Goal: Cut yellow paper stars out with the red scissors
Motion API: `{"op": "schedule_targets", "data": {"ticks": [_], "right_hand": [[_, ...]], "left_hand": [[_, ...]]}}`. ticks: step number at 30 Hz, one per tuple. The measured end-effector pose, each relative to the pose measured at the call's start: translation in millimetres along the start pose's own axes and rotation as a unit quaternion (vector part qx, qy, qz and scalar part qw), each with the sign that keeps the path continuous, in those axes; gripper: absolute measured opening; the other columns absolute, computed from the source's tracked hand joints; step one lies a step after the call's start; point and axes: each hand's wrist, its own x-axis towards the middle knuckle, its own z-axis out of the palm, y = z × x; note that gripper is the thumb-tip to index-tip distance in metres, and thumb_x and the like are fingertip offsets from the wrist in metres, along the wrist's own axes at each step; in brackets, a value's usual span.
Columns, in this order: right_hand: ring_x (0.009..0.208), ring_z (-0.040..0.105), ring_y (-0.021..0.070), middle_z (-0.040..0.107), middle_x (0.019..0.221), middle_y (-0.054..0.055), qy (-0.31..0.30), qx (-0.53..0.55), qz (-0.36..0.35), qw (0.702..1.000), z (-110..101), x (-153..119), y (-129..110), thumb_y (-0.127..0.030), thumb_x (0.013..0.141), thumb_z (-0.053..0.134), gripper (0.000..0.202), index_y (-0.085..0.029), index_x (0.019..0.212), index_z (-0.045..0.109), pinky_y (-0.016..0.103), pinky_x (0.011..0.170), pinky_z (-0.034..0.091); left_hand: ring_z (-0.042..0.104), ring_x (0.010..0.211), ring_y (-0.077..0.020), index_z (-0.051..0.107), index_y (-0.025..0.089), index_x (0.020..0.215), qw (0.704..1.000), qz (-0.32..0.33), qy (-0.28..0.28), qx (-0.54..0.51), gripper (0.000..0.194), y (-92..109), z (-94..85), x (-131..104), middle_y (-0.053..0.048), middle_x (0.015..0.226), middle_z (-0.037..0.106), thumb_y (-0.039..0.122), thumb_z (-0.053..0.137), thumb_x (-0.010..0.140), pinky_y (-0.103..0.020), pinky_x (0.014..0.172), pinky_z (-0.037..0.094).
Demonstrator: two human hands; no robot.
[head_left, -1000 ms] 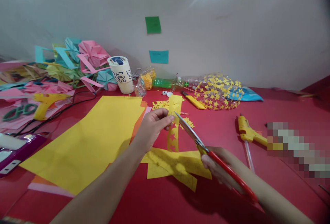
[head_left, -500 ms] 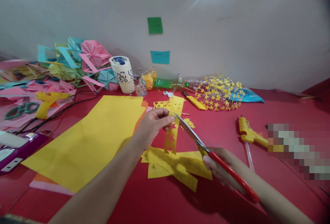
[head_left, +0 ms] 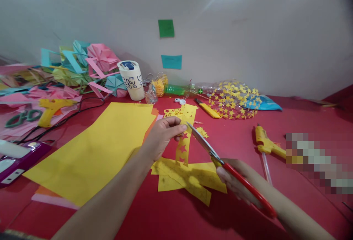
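Note:
Between its thumb and fingers, my left hand (head_left: 165, 133) pinches a yellow paper strip (head_left: 182, 153) with star-shaped holes cut along it. My right hand (head_left: 234, 179) grips a pair of red-handled scissors (head_left: 205, 140), whose tip is close beside the left thumb at the strip. The blades look closed or nearly so. Below the hands lie overlapping yellow paper pieces (head_left: 190, 179). A small pile of cut yellow stars (head_left: 202, 132) rests just beyond the scissors. Parts of the strip are hidden behind my left fingers.
Large yellow sheets (head_left: 91, 151) cover the left. A glue gun (head_left: 49, 111) and green-handled scissors (head_left: 23, 118) lie farther left; another glue gun (head_left: 266, 140) is at right. Behind stand a white cup (head_left: 131, 81), a yellow cutter (head_left: 209, 110) and a star-covered clear object (head_left: 234, 100).
Hands, strip and scissors hold nearly the same position. The whole view has shifted very slightly.

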Motion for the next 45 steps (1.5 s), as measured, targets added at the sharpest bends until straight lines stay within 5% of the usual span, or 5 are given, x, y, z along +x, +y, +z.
{"op": "schedule_targets", "data": {"ticks": [7,18,34,45], "right_hand": [[0.043,0.036,0.0083,0.034,0.052,-0.007,0.002,-0.005,0.000,1.000,-1.2,-0.2,-1.3,-0.068,0.082,0.039,0.051,-0.021,0.064,0.034,0.020,0.039,0.024],[0.043,0.036,0.0073,0.036,0.053,-0.007,-0.020,0.038,-0.028,0.999,-2.3,0.4,-1.7,-0.061,0.086,0.042,0.046,-0.020,0.066,0.036,0.019,0.040,0.025],[0.043,0.033,0.0052,0.026,0.057,-0.008,-0.017,0.057,0.005,0.998,-0.1,-4.4,-7.4,-0.073,0.078,0.038,0.054,-0.020,0.065,0.032,0.015,0.036,0.026],[0.032,0.032,0.0032,0.035,0.046,-0.009,0.010,0.119,-0.001,0.993,12.2,-0.5,5.1,-0.075,0.077,0.038,0.057,-0.020,0.065,0.037,0.013,0.029,0.025]], "left_hand": [[0.047,0.055,-0.0063,0.054,0.016,0.065,1.000,-0.008,0.000,0.005,0.014,2.4,1.7,-0.3,0.005,0.059,0.051,0.020,0.067,0.071,-0.017,0.050,0.037],[0.044,0.053,-0.0072,0.049,0.017,0.058,0.995,0.070,0.010,0.074,0.023,1.6,8.0,-4.0,0.005,0.055,0.045,0.023,0.059,0.077,-0.021,0.055,0.037],[0.044,0.055,-0.0079,0.057,0.017,0.063,0.998,0.060,0.004,0.030,0.018,-2.1,7.8,-4.5,0.003,0.059,0.048,0.023,0.059,0.079,-0.021,0.055,0.036],[0.050,0.056,-0.0090,0.064,0.017,0.070,0.998,0.054,0.031,-0.004,0.010,-7.9,17.2,-8.1,0.001,0.062,0.058,0.025,0.062,0.076,-0.022,0.055,0.041]]}}
